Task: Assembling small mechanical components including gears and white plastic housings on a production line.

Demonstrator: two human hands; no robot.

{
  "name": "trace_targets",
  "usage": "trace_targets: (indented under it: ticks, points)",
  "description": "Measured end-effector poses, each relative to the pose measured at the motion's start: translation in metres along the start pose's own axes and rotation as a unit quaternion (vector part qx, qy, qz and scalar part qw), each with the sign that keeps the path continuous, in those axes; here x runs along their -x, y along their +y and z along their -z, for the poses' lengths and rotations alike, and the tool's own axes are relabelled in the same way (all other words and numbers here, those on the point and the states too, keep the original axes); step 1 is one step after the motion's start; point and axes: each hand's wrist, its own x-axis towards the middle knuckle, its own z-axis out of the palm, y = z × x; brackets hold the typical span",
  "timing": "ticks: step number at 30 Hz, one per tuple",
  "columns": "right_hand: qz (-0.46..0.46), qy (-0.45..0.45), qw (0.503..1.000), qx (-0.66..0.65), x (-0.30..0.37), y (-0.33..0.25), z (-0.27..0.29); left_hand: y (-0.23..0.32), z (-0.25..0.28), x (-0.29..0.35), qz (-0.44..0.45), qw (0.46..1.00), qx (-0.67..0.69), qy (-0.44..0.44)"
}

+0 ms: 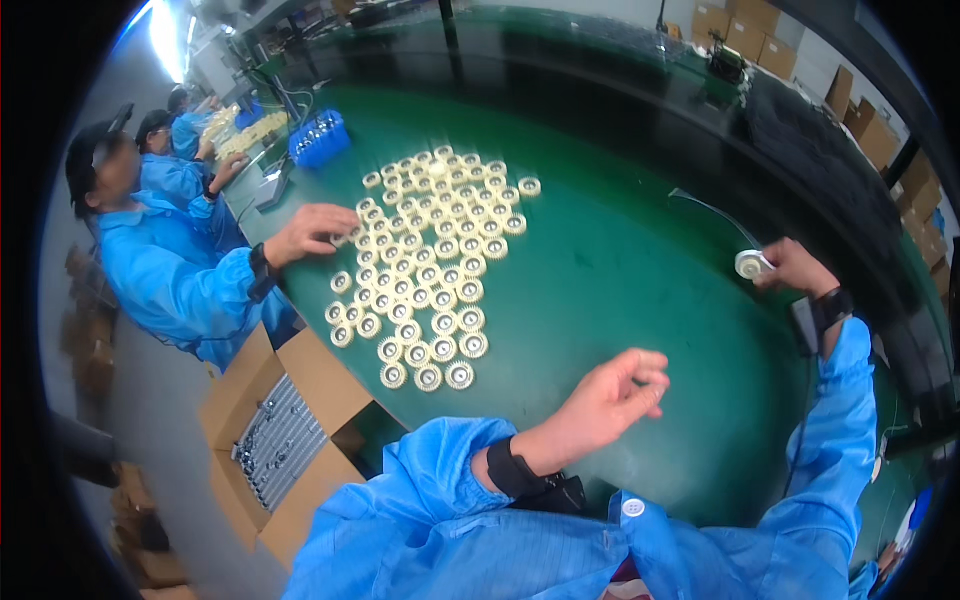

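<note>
Far to the right, my right hand (795,268) is closed on a round white part (750,264) with a raised hub, held between thumb and fingers. A thin pale strip or cord (722,210) curves across the table up to this part; I cannot tell whether they are joined. My left hand (608,402) hovers over the green table at the near middle, its fingers loosely bent and apart, with nothing seen in them. Left of it, many cream toothed gears (428,272) with metal centres lie spread on the green tabletop (590,260).
At the left, a co-worker's hand (315,232) reaches to the gears' edge. An open cardboard box (330,385) with metal parts stands by the table's near left side. A blue bin (320,140) of small parts sits beyond. More people in blue work farther off.
</note>
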Motion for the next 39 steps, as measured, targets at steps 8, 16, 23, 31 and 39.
trace_targets:
  ticks: [8,16,23,31,39]
  points:
    - [-0.022,0.329,0.917,0.226,0.014,0.107,0.007,-0.010,0.003,-0.003,0.013,1.000,0.019,-0.014]
    - [0.205,0.187,0.960,0.039,0.082,-0.107,-0.138,0.059,0.041,0.074,-0.287,0.887,-0.292,0.214]
    - [0.444,0.028,0.880,0.169,0.107,-0.223,-0.187,0.033,0.182,0.149,-0.095,0.630,-0.579,0.509]
    - [0.493,0.056,0.837,0.231,0.044,-0.287,-0.248,0.032,0.238,0.116,0.023,0.620,-0.645,0.446]
    - [0.367,0.121,0.921,-0.043,0.069,-0.243,-0.231,0.011,0.219,0.137,-0.228,0.703,-0.473,0.480]
